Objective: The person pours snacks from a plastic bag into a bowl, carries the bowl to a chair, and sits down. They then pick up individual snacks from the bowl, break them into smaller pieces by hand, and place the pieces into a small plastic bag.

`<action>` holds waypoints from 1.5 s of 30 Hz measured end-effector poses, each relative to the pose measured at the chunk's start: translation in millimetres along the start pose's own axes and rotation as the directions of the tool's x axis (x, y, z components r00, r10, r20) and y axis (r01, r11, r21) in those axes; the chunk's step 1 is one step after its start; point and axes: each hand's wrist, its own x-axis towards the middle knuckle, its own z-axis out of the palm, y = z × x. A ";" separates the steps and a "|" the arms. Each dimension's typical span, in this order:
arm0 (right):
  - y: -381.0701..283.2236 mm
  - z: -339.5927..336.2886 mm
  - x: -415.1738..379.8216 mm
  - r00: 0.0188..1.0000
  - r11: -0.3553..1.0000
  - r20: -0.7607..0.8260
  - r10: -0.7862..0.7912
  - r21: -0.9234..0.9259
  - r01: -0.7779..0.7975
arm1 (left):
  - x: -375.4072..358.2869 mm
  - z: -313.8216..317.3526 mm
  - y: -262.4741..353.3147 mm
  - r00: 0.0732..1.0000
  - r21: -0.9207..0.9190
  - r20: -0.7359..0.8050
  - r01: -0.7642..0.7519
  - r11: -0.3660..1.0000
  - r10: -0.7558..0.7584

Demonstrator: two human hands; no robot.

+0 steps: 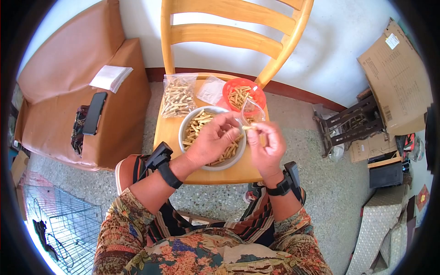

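Observation:
A white bowl point(184, 129) of short tan sticks rests on a wooden chair seat point(167, 162). Over the bowl is my left hand point(216, 137), its fingers curled and close together; what they hold, if anything, is too small to name. My right hand point(267, 142), just right of the bowl, pinches a pale stick and the edge of a small clear plastic bag point(252, 110). Behind the bowl stands a red basket point(261, 98) with more sticks. A filled clear bag point(178, 97) of sticks lies at the seat's back left, beside flat clear bags point(211, 90).
A brown sofa point(55, 78) on the left carries a phone point(95, 113) and a white packet point(110, 78) on its arm. A wire cage point(64, 224) is at lower left. Cardboard boxes point(396, 78) and a dark wooden stand point(348, 126) are on the right.

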 end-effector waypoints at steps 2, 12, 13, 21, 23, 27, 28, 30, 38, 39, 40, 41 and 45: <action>5.1 -9.2 5.7 0.993 0.999 -0.108 0.042 -0.007 -0.043 | 4.8 -5.7 -1.6 0.995 -0.050 -0.097 -0.003 0.999 -0.001; 7.7 -7.1 26.9 0.987 0.890 0.016 -0.162 -0.429 0.153 | 9.2 -20.8 4.1 0.918 -0.071 -0.393 0.027 0.997 -0.052; 3.3 -5.5 22.9 0.989 0.938 0.033 -0.143 -0.314 0.147 | 8.8 -21.4 3.3 0.915 -0.071 -0.399 0.029 0.997 -0.055; 8.3 21.5 -7.3 0.895 0.856 0.435 0.102 -0.497 0.144 | 10.5 -21.5 4.6 0.912 -0.149 -0.406 -0.012 0.989 -0.050; 10.6 26.1 -10.8 0.873 0.759 0.449 0.191 -0.631 0.159 | 9.8 -21.3 4.5 0.911 -0.136 -0.408 -0.003 0.991 -0.054; 20.6 31.7 -15.1 0.865 0.737 0.444 0.233 -0.661 0.141 | 8.5 -22.1 3.1 0.922 -0.132 -0.382 0.007 0.991 -0.058; 17.8 32.0 -13.8 0.866 0.742 0.432 0.251 -0.661 0.115 | 8.6 -22.2 3.4 0.922 -0.133 -0.383 0.006 0.991 -0.057; 9.6 32.4 -9.9 0.867 0.746 0.422 0.265 -0.659 0.093 | 9.0 -23.7 4.4 0.923 -0.124 -0.374 0.047 0.991 -0.091; 13.3 23.0 -17.1 0.818 0.778 0.192 0.542 0.254 -0.575 | 6.3 -21.2 11.4 0.959 -0.141 -0.158 0.213 0.967 -0.235; 13.0 22.6 -16.7 0.840 0.779 0.184 0.511 0.315 -0.543 | 6.7 -18.8 8.7 0.960 -0.138 -0.154 0.213 0.967 -0.233; 13.9 22.3 -16.6 0.841 0.779 0.179 0.511 0.317 -0.541 | 6.5 -16.1 3.6 0.982 -0.172 -0.096 0.145 0.974 -0.163; 15.1 22.0 -16.8 0.849 0.779 0.198 0.490 0.337 -0.528 | 5.6 -13.6 0.1 0.995 -0.209 -0.039 0.080 0.975 -0.090; 7.1 22.1 -13.8 0.879 0.766 0.220 0.424 0.430 -0.477 | 5.5 -10.1 -2.7 0.996 -0.311 -0.016 0.081 0.947 -0.091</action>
